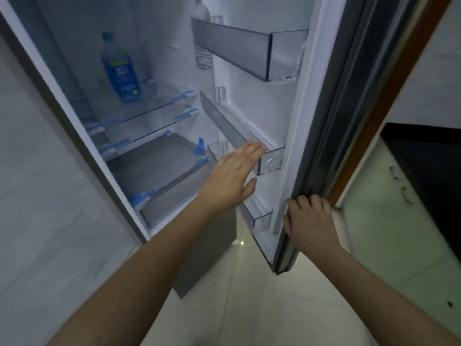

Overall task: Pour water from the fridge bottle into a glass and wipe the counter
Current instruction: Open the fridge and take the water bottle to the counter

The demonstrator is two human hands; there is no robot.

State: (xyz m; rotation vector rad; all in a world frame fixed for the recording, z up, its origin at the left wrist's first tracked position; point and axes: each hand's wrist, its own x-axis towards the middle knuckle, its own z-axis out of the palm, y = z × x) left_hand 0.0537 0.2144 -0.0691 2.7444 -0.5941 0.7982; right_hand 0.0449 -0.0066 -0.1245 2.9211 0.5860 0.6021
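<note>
My right hand (309,221) grips the edge of the open fridge door (311,136); my left hand (232,176) is flat and empty, near a door bin (270,161); the bottle (119,68) stands on a shelf (154,101).

Single head-mounted wide-angle view, no second camera to overlap with. It looks forward and steeply down from standing height, close in on an open fridge (139,136). The fridge interior fills the upper left, the fridge door (311,121) swings out to the right of centre, floor (262,308) along the bottom. Both forearms enter from the bottom edge, left hand (233,176) and right hand (310,221) near frame centre. Strong barrel distortion: fridge edges lean and splay outward. A dark counter (424,158) sits at the right edge.
</note>
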